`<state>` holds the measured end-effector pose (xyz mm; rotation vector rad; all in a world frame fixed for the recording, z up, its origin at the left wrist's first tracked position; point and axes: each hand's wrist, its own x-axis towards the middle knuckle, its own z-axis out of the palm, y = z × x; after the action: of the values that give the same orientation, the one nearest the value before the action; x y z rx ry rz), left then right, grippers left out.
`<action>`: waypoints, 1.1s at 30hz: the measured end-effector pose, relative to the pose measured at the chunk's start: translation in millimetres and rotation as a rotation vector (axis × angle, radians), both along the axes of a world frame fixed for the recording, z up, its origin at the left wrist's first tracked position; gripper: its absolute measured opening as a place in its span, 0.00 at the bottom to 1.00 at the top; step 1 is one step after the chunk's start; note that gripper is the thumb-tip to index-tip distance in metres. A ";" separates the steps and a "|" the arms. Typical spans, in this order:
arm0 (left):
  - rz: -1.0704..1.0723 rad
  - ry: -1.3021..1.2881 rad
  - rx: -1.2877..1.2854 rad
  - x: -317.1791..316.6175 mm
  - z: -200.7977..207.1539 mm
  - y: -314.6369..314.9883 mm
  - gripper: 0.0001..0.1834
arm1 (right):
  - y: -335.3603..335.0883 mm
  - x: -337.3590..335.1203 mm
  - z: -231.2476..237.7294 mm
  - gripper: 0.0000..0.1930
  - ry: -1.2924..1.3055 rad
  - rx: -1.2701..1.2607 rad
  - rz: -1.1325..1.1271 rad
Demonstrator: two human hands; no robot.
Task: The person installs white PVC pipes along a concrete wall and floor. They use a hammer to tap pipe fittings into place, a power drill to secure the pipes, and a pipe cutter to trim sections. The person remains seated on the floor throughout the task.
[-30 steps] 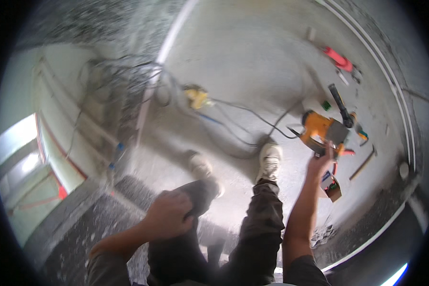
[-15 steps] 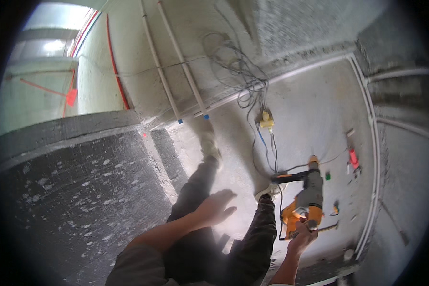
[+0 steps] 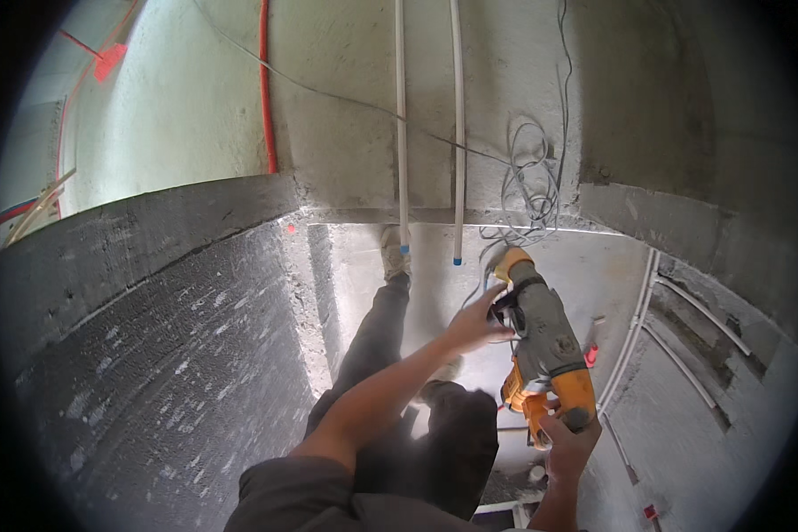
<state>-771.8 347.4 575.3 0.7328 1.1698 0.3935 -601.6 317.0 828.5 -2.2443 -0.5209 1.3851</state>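
1. Gripping the rotary hammer drill [image 3: 545, 350] were both hands: the right hand [image 3: 569, 443] was closed round its orange rear handle, near; the left hand [image 3: 473, 324] was wrapped on the front grip.
2. Progress: the drill was lifted off the floor, its nose pointed far toward the wall base; no drilling was evident.
3. Counted: one drill, two white conduits [image 3: 402, 133], one red conduit [image 3: 263, 89], one loose cable coil [image 3: 530, 191].

Two white conduit pipes [image 3: 428, 133], red pipe [image 3: 264, 89], tangled grey cables [image 3: 532, 191] on concrete wall [image 3: 177, 115].
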 end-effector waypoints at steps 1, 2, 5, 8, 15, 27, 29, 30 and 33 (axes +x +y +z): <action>0.070 0.028 0.072 -2.1 -2.4 7.5 0.49 | 9.8 -9.6 7.4 0.18 -0.021 -0.023 0.085; 0.125 0.070 0.147 -9.2 3.0 20.3 0.44 | 20.4 -15.1 9.6 0.17 -0.028 -0.036 0.164; 0.195 0.000 0.042 -27.6 10.1 58.7 0.40 | 63.4 -30.7 18.3 0.17 -0.007 0.027 0.416; 0.351 -0.002 0.180 -27.9 0.9 89.9 0.32 | 109.6 -44.6 20.7 0.18 0.062 0.121 0.602; 0.153 0.618 0.275 -30.6 1.9 186.5 0.19 | 188.3 -44.3 8.0 0.16 0.034 0.101 0.619; 0.243 0.636 0.247 -41.5 2.0 271.6 0.24 | 283.1 -72.1 -11.0 0.12 0.043 0.214 0.586; 0.269 0.637 0.246 -44.0 -10.9 280.0 0.25 | 297.7 -82.4 -18.2 0.13 0.016 0.211 0.612; 0.279 0.634 0.242 -45.5 -17.2 283.2 0.25 | 303.3 -87.5 -23.1 0.13 0.000 0.205 0.623; 0.248 0.609 0.167 -54.6 -20.6 302.1 0.25 | 322.4 -95.0 -39.5 0.13 -0.039 0.151 0.617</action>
<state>-826.4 649.5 554.6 0.8868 1.8286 0.4969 -696.6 639.4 789.0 -2.0727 -1.3674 1.5080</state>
